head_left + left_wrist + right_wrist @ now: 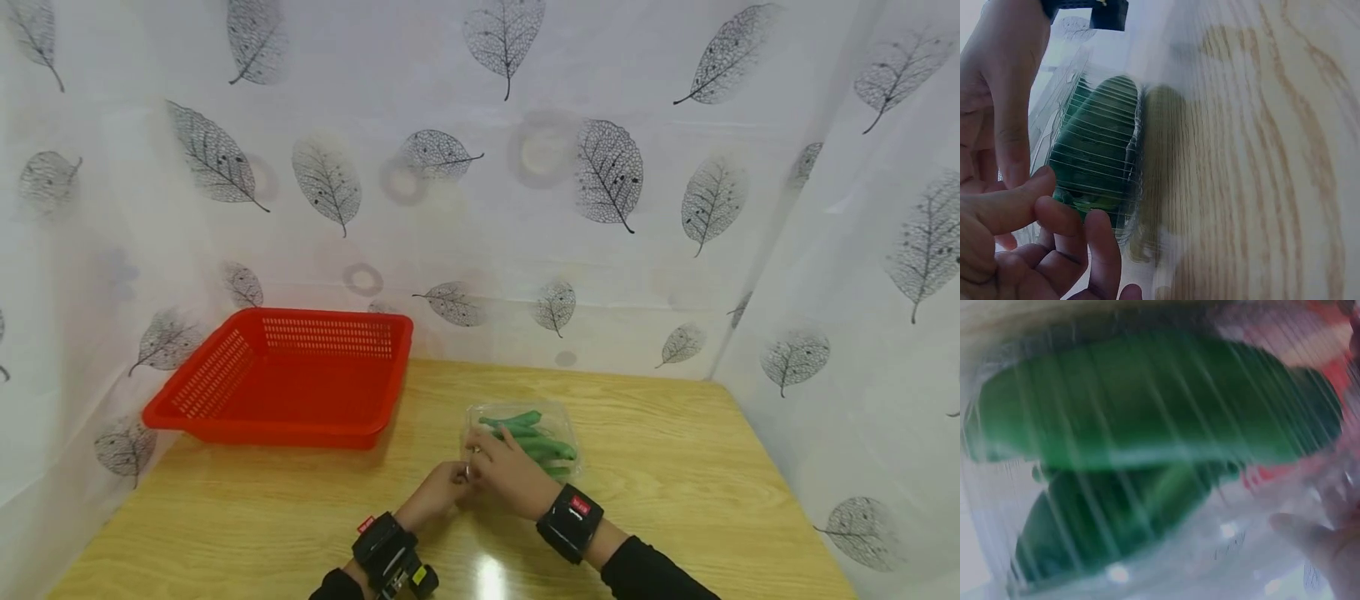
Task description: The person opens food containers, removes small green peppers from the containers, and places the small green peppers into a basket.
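Note:
A clear plastic clamshell box [564, 423] of green pods [542, 447] lies on the wooden table [675, 467], just right of centre. My right hand [486, 454] lies over the box's near-left part, fingers curled round its edge. My left hand [457, 477] meets it from the left. In the left wrist view the left hand [1047, 206] pinches the ribbed box [1094, 156] at its corner between thumb and curled fingers, with a right-hand finger [1007, 106] lying along the side. The right wrist view is blurred: pods [1147, 412] behind plastic, one fingertip [1310, 540] on it.
A red slotted basket [225, 417] stands at the left rear of the table, apart from the box. Leaf-print curtains [525, 208] close off the back and both sides. Bare wood [225, 517] stretches across the front left and right of the box.

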### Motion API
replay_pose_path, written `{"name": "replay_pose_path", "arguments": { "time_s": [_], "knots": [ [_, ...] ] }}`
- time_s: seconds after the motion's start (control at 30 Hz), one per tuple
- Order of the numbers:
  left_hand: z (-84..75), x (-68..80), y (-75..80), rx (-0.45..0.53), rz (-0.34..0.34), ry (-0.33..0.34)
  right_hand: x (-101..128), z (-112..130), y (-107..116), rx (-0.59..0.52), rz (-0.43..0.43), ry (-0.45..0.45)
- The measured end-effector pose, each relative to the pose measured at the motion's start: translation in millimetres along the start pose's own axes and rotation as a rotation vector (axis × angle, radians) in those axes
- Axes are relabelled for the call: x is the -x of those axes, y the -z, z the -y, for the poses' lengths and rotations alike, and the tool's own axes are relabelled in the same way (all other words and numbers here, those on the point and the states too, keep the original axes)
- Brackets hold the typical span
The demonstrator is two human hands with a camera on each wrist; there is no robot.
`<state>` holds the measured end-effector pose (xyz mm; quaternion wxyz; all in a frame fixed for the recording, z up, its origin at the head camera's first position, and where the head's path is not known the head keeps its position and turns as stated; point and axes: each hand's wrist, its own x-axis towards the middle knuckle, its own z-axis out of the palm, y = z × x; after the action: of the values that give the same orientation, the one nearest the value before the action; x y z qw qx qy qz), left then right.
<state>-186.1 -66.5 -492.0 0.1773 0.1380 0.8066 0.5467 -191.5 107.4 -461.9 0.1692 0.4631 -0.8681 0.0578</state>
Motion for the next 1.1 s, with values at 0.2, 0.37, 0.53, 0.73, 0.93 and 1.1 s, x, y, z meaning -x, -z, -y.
{"name": "replay_pose_path", "arguments": {
  "time_s": [0.2, 0.37, 0.53, 0.73, 0.93, 1.1],
  "knots": [
    [0.7, -1.4, 0.1, 0.052, 0.047, 0.027, 3, -4, 10, -0.046, 0.077, -0.048],
    [1.0, 0.8, 0.7, 0.045, 0.060, 0.042, 4, -8, 13, 0.034, 0.125, 0.035],
    [2.4, 0.8, -4.9, 0.008, -0.029, -0.034, 1, -10, 15, 0.121, 0.158, 0.101],
    [0.0, -2.6, -8.7, 0.070, -0.100, -0.044, -3, -13, 16, 0.070, 0.168, 0.087],
    [-1.9, -1.5, -11.3, 0.102, -0.113, 0.019, -1, -12, 8, 0.175, 0.080, 0.150],
    [-6.4, 0.1, -12.0, 0.124, -0.108, 0.044, 1, -8, 2, 0.285, 0.025, 0.170]
  ]
}}
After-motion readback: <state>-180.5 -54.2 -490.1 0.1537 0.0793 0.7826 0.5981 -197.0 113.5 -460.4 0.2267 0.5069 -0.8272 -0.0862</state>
